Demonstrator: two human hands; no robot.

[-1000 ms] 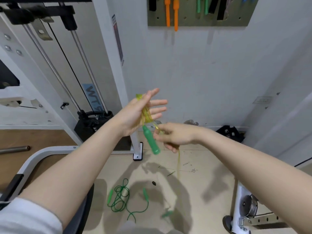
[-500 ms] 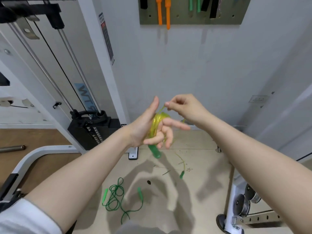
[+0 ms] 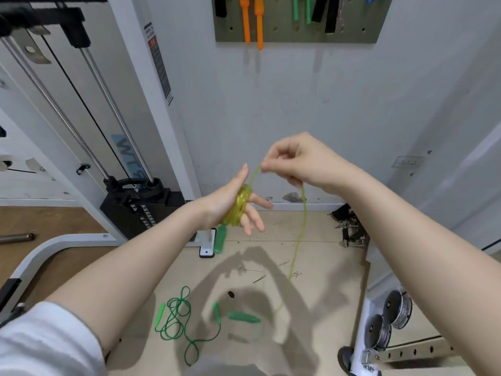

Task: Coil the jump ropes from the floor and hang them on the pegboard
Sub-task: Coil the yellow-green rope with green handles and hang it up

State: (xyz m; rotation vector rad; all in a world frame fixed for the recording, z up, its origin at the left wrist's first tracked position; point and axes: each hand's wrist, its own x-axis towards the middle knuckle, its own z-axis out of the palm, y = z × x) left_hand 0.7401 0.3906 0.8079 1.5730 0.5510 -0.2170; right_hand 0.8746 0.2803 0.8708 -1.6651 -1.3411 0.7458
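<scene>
Hands work a translucent yellow jump rope (image 3: 299,234) in front of a pale wall. The left hand (image 3: 230,202) is held flat with fingers straight, and the rope is wound in a thick, glossy bundle around those four fingers, thumb pointing up beside it. One green plastic handle (image 3: 220,238) dangles just below that hand. The right hand (image 3: 295,161), higher and just to the right, makes a pinching grip on the free strand between thumb and fingertips; from there the thin cord runs down in a long curve toward the floor, ending at a second green handle (image 3: 244,316) lying on the beige floor (image 3: 325,267).

Near that handle, to its left, a green jump rope (image 3: 177,320) lies in a loose tangle on the floor, its two green handles at either side of the loops. High on the far wall, an olive pegboard (image 3: 284,33) carries two orange handles (image 3: 252,21), two green ones, and black straps. A cable weight machine (image 3: 135,202) stands at the left.
</scene>
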